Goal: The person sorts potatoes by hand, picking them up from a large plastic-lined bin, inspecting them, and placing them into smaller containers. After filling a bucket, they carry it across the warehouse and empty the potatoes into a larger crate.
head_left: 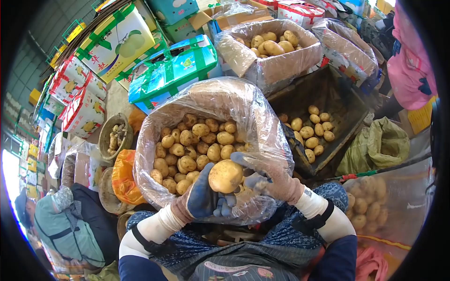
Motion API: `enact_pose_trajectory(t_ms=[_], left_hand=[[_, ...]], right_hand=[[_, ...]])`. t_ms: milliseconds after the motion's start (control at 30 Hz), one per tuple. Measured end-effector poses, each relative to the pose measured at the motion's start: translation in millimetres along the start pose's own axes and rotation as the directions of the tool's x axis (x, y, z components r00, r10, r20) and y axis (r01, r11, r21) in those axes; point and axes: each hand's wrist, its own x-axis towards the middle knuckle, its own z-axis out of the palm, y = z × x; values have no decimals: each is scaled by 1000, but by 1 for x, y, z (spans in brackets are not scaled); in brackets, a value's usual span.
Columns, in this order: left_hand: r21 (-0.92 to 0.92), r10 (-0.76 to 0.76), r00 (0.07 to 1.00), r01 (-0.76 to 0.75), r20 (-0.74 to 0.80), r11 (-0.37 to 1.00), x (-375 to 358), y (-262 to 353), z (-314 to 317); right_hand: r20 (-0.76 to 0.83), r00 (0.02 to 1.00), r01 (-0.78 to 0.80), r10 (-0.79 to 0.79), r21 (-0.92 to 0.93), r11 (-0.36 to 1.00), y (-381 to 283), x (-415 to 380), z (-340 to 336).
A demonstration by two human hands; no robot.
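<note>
A large potato (226, 176) is held up between my two gloved hands, above a plastic-lined box (262, 126). My left hand (205, 196), in a dark blue-grey glove, is closed around its left side and underside. My right hand (266, 175), in a worn grey-brown glove, has its fingertips curved against the upper right of the same potato. Many smaller potatoes (187, 163) fill the box just beyond my hands. Part of the potato's underside is hidden by the left fingers.
A dark crate (344, 150) with several potatoes stands to the right, beside a green sack (375, 145). Another lined box (286, 70) of potatoes is behind. Closed cartons (173, 70) stand at the back left. A crouching person (70, 225) is at left; another person (412, 65) at right.
</note>
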Motion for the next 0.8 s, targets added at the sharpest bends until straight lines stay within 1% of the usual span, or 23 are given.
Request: enact_pose_trajectory(t_ms=[33,67,100,167,200,267,333,367,400,433,467,500,533,567,600,667,700,733,767,800], left_hand=[[-4,8,999,-8,37,1000,1,-1,-4],[-6,17,997,-17,73,1000,2,-2,-6],[-6,17,997,-16,73,1000,2,-4,-5],[-48,-45,997,42,-56,998,2,-8,1],[-49,-47,997,44,-56,998,3,-9,-3],[68,-43,998,40,44,997,4,-10,-11],[67,-43,999,41,29,997,3,-15,-5],[67,-44,999,43,13,997,3,-17,-2],[65,-45,999,44,15,997,4,-17,-3],[99,-37,998,32,48,995,6,-16,-4],[132,-29,996,18,81,991,6,-14,-2],[130,-27,996,16,82,991,6,-13,3],[49,-40,998,38,43,998,5,-12,11],[-35,-56,998,56,5,998,4,-12,16],[-38,-52,999,52,4,998,4,-13,15],[13,-118,993,117,21,993,6,-15,5],[17,-111,994,111,21,994,9,-17,-3],[118,-94,995,96,-23,988,13,-19,-12],[216,-74,995,87,-67,973,15,-20,-18],[261,-53,997,66,-54,963,11,-18,-18]], right_hand=[[-12,1000,-16,16,44,999,-4,1,2],[-12,1000,-15,15,43,999,-5,2,5],[-31,1000,4,-4,14,1000,-5,4,8],[-52,998,21,-21,-14,1000,-4,3,9],[-25,1000,-3,3,2,1000,-1,1,8],[3,1000,-28,28,16,999,10,-2,7],[70,981,-191,184,123,974,22,-5,5],[70,980,-193,185,122,974,22,-5,5],[74,984,-173,163,164,971,22,-6,4],[78,987,-153,140,207,966,21,-6,5],[82,987,-155,140,206,966,17,-5,6],[46,994,-110,102,210,971,8,-3,9],[10,998,-64,63,213,975,1,-3,10],[14,998,-65,63,213,975,-3,-3,9],[22,996,-85,83,197,977,-5,-4,8],[33,995,-101,97,182,978,-4,-6,7],[44,982,-191,186,275,942,1,-8,7],[61,961,-275,271,363,890,8,-11,7],[62,961,-272,268,363,891,18,-16,7],[55,950,-290,307,520,804,30,-22,8]])
